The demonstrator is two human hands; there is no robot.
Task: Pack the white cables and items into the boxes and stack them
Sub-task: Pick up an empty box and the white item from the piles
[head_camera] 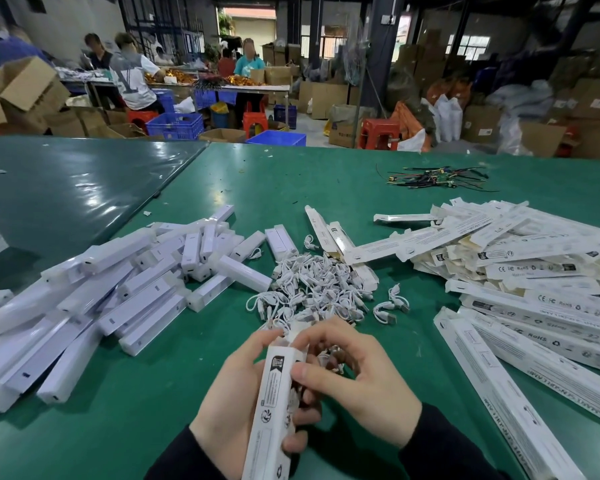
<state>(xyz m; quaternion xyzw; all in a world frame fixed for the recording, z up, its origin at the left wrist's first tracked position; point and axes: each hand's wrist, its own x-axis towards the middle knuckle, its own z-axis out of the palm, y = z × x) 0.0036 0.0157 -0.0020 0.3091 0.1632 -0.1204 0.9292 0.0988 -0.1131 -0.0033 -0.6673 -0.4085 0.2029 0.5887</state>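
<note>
Right now the left hand [234,386] grips the box [274,410] just nearer than the cable pile [312,285] while the right hand [357,372] pinches its open top, where a loosely tucked cable could snag the flap.

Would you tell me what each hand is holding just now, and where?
The left hand grips a long white box around its middle. The right hand pinches the box's open top end; whether it also holds a cable cannot be told.
</note>
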